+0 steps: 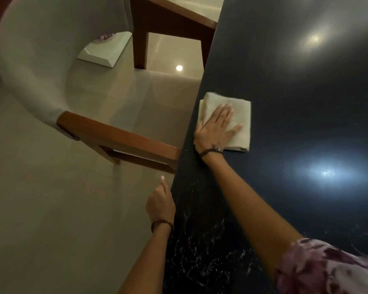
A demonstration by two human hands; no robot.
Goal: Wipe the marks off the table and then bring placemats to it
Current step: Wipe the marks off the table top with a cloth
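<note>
dark bench glossy, speckled with pale marks; cloth soft cream fabric; chair matt upholstery on polished wood; floor shiny tile.

I'm looking into a home dining room. A dark, glossy dining table mirrors ceiling lights, and an upholstered chair with a curved fabric back and wooden arms is drawn up to the tabletop's left edge. Polished pale floor tiles run beneath, and a second wooden chair frame stands farther along that edge.
</note>
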